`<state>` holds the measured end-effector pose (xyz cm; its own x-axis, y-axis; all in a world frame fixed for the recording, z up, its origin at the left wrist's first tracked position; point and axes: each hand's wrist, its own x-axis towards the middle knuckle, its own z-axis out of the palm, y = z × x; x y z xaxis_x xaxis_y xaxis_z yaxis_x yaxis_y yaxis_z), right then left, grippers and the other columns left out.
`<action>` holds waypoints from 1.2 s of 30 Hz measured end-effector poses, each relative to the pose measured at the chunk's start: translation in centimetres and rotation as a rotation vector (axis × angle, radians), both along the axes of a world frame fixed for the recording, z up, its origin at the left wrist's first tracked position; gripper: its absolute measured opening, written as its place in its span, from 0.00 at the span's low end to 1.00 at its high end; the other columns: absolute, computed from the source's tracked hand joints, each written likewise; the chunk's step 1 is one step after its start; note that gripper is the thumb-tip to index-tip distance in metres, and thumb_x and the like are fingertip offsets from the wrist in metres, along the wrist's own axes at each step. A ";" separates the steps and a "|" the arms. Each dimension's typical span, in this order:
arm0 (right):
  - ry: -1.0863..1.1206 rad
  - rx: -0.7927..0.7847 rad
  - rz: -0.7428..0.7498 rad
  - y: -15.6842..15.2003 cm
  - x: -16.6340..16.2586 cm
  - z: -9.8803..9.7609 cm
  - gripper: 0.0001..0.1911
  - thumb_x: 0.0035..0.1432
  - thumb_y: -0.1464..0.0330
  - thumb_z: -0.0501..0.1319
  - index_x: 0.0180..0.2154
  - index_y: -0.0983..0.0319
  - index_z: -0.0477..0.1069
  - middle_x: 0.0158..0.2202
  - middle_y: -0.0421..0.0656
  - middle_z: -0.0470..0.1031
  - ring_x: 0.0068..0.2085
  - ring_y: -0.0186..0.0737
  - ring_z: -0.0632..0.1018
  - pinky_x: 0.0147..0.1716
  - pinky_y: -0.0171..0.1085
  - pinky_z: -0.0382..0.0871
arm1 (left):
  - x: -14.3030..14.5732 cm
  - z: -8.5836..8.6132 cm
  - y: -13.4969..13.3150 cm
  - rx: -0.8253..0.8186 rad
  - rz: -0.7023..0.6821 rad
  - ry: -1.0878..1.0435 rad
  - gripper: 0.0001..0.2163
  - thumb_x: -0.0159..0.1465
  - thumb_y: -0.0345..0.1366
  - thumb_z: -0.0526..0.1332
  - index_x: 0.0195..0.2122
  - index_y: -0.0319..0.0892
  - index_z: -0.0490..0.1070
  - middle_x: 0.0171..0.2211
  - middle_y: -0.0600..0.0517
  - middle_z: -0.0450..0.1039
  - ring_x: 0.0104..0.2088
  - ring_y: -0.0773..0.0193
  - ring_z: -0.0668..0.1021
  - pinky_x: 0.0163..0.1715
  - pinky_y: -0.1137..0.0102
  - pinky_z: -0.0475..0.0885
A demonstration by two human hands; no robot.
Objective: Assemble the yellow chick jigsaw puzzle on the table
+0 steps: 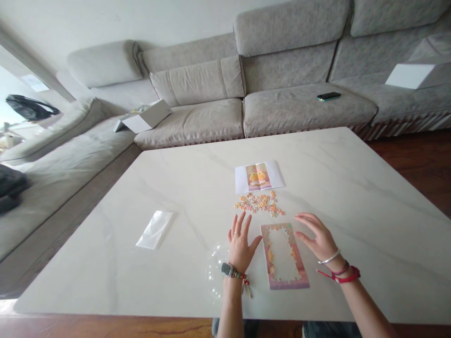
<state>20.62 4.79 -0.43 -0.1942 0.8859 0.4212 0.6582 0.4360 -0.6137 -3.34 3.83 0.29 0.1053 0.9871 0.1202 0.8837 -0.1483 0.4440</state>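
A small pink puzzle frame, with pieces set along its edges and a blank white middle, lies on the white marble table between my hands. My left hand rests flat just left of the frame, fingers spread, holding nothing. On the frame's right, my right hand hovers with fingers stretched and nothing in it. A heap of loose puzzle pieces lies just beyond the frame. Behind the heap sits a reference picture sheet showing an orange figure.
A clear plastic bag lies to the left on the table, and a crumpled clear wrapper sits by my left wrist. A grey sofa runs behind the table, carrying a phone and white boxes.
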 end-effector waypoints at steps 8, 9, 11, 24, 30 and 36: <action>-0.028 -0.013 0.021 0.2 0.2 -0.8 0.14 0.52 0.65 0.55 0.42 0.59 0.65 0.42 0.46 0.68 0.44 0.41 0.70 0.45 0.44 0.65 | -0.5 -1.2 0.6 0.085 0.060 -0.044 0.22 0.57 0.39 0.53 0.54 0.48 0.51 0.56 0.46 0.50 0.58 0.54 0.49 0.49 0.53 0.56; -0.033 -0.018 0.022 0.2 0.3 -0.8 0.13 0.52 0.66 0.54 0.41 0.59 0.66 0.41 0.46 0.68 0.44 0.41 0.70 0.45 0.43 0.65 | -0.5 -1.4 0.7 0.097 0.063 -0.046 0.22 0.57 0.39 0.53 0.53 0.47 0.52 0.56 0.46 0.50 0.58 0.54 0.49 0.50 0.53 0.56; -0.038 -0.024 0.021 0.2 0.3 -0.9 0.12 0.52 0.66 0.54 0.40 0.59 0.66 0.41 0.46 0.69 0.43 0.40 0.70 0.44 0.43 0.66 | -0.5 -1.8 0.7 0.115 0.067 -0.046 0.21 0.57 0.39 0.53 0.53 0.47 0.53 0.56 0.46 0.50 0.58 0.54 0.49 0.51 0.54 0.56; -0.033 -0.024 0.034 0.1 0.4 -1.2 0.10 0.52 0.67 0.54 0.37 0.59 0.68 0.37 0.45 0.71 0.40 0.39 0.72 0.41 0.41 0.68 | -1.1 -2.6 0.7 0.149 0.045 -0.027 0.19 0.57 0.37 0.53 0.51 0.45 0.56 0.54 0.45 0.53 0.56 0.53 0.53 0.50 0.54 0.59; -0.035 -0.024 0.037 0.1 0.4 -1.1 0.09 0.52 0.68 0.54 0.37 0.59 0.68 0.37 0.45 0.71 0.40 0.39 0.72 0.41 0.41 0.68 | -1.3 -2.6 0.6 0.147 0.037 -0.019 0.18 0.57 0.36 0.54 0.50 0.45 0.57 0.53 0.45 0.54 0.56 0.54 0.54 0.49 0.54 0.60; -0.024 -0.031 0.036 0.0 0.2 -0.8 0.09 0.52 0.67 0.53 0.36 0.59 0.68 0.36 0.44 0.72 0.39 0.39 0.73 0.40 0.41 0.68 | -1.5 -2.7 0.5 0.167 0.036 -0.012 0.18 0.56 0.36 0.54 0.49 0.45 0.58 0.53 0.45 0.55 0.56 0.54 0.55 0.49 0.54 0.61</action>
<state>20.87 4.83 -1.20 -0.2354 0.8910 0.3883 0.6573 0.4403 -0.6117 -4.80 4.35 -2.45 0.0682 0.9563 0.2842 0.8845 -0.1897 0.4262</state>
